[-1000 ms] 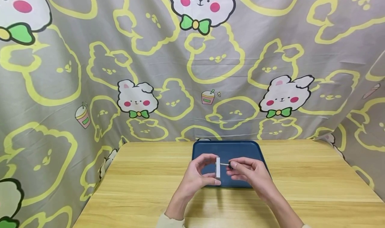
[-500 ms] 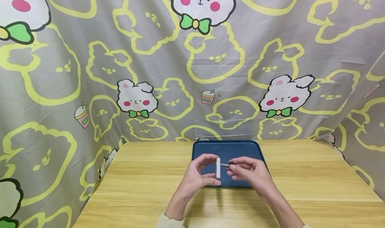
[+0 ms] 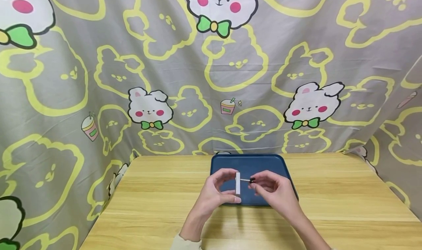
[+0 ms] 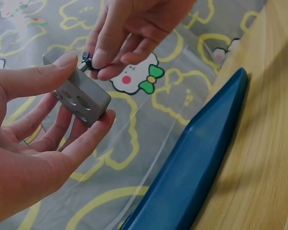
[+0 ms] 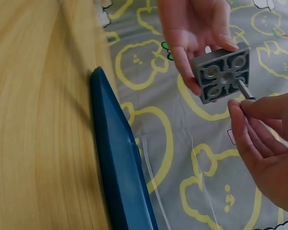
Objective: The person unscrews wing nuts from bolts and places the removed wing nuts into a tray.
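Observation:
My left hand (image 3: 212, 189) grips a small grey square block (image 3: 237, 184) by its edges, thumb below and fingers above in the head view. Round recesses and ribs cover the block's face (image 5: 212, 91) in the right wrist view; its other side (image 4: 81, 98) shows round holes in the left wrist view. A metal screw with a black winged head, a thumbscrew (image 5: 243, 89), meets the ribbed face near one corner and sticks out to the right. My right hand (image 3: 278, 191) pinches its black head (image 3: 252, 180) between thumb and fingertips. Both hands are above the tray.
A blue tray (image 3: 250, 164) lies on the wooden table (image 3: 165, 191) beneath the hands. Behind and beside the table hangs a grey curtain (image 3: 184, 70) printed with yellow outlines and white rabbits.
My right thumb and fingers have shifted round the black head of the thumbscrew, the thumb now lower and more of the head showing. My left hand and the block have stayed nearly still.

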`<state>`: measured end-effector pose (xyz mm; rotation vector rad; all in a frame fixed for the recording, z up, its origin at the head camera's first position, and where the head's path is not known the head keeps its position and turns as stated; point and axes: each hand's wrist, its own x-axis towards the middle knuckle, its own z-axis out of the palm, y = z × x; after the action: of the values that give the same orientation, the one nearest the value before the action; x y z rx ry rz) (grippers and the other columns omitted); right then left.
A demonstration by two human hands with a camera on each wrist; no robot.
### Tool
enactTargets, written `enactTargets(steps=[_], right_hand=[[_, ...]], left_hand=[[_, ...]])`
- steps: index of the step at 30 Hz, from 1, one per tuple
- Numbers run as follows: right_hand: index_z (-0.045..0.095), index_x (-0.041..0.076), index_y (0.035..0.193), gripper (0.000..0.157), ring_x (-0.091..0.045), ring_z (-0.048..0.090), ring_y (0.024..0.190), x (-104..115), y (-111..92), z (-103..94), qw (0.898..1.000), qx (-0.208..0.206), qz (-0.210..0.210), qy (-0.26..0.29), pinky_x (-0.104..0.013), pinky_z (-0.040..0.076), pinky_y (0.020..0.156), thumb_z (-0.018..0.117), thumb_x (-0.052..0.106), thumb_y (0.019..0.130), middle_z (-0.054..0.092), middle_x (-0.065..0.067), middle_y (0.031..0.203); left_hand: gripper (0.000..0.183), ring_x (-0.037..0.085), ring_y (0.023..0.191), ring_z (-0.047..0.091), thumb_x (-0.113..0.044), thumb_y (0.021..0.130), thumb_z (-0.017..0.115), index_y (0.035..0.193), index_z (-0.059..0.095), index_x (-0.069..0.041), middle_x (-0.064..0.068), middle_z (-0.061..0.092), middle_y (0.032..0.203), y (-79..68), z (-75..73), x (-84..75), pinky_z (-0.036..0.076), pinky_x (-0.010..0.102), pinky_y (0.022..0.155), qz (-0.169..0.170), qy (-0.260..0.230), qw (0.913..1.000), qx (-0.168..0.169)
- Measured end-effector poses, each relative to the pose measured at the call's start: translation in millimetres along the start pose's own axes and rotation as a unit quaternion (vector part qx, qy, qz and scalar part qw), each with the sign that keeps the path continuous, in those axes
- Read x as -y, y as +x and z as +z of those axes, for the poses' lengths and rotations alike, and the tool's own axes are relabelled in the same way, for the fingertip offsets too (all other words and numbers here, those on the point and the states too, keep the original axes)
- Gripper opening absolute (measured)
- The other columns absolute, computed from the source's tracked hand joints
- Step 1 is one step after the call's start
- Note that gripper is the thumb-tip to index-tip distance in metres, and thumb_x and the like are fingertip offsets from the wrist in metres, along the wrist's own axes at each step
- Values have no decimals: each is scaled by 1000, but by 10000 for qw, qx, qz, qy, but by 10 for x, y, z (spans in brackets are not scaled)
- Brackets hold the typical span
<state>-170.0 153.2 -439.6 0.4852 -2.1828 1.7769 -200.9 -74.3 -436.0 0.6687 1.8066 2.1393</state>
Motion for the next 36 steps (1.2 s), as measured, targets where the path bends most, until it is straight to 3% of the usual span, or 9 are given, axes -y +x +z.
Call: enactTargets(steps=[3,9,15,20,22,26,30,33,36], right_hand=[[75,10,103,26,-14,75,80,-19,2,32,9932,-227,-952,-631,-27,63,66,79,-8,84,77,-2,93],[75,11,104,41,-11,71,80,-81,29,52,9549,-523,-2454,-1586,-16,58,70,81,-17,75,74,3,97],[75,7,105,10,-16,70,85,-125,33,65,9169,-705,-3255,-2201,-13,55,82,68,12,99,73,-1,101],[75,4,100,33,-20,73,86,-139,42,87,8785,-928,-3749,-2813,-21,59,75,51,24,109,73,-4,103],[76,4,100,34,-20,73,86,-143,45,92,8706,-967,-3826,-2939,-24,60,72,49,24,109,73,-4,103],[75,4,101,32,-21,72,87,-134,37,87,8866,-910,-3640,-2707,-18,58,78,52,25,108,73,-5,105],[74,6,108,13,-19,71,89,-102,32,61,9266,-810,-2987,-2134,-13,55,85,68,5,97,73,-3,108],[73,8,111,30,-16,72,89,-67,25,39,9607,-718,-2182,-1557,-16,58,80,72,-11,87,74,-2,107],[72,6,110,26,-15,74,88,-22,15,16,9883,-596,-1174,-770,-25,62,75,71,-11,90,75,-6,103]], left_hand=[[66,27,128,54,18,75,80,134,60,-3,15,59,135,-2,-7,-4,58,45,96,0,-69,10000,38],[66,28,128,54,17,76,80,135,59,-2,16,57,137,-2,-16,-2,58,46,96,-12,-171,9998,99],[66,27,127,54,17,76,81,136,59,-2,17,57,137,1,-10,2,58,46,96,-11,-205,9997,101],[67,27,128,54,16,75,82,135,60,-2,13,58,136,-3,3,-8,58,45,96,-25,-169,9998,63],[67,27,127,54,17,75,81,135,60,-2,12,58,135,-3,5,-11,58,45,95,-28,-158,9999,55],[67,27,127,54,16,75,82,135,60,-2,13,58,136,0,1,-9,58,46,96,-21,-171,9998,65],[68,27,128,54,15,74,83,135,59,-1,14,58,137,-1,-9,-10,58,46,96,-14,-220,9998,24],[67,27,128,55,16,74,82,135,60,-1,14,58,136,-2,-13,-15,58,46,96,-13,-209,9998,-33],[67,28,127,55,17,73,82,134,61,-2,14,59,135,-2,-9,-20,58,46,96,-11,-161,9999,-59]])
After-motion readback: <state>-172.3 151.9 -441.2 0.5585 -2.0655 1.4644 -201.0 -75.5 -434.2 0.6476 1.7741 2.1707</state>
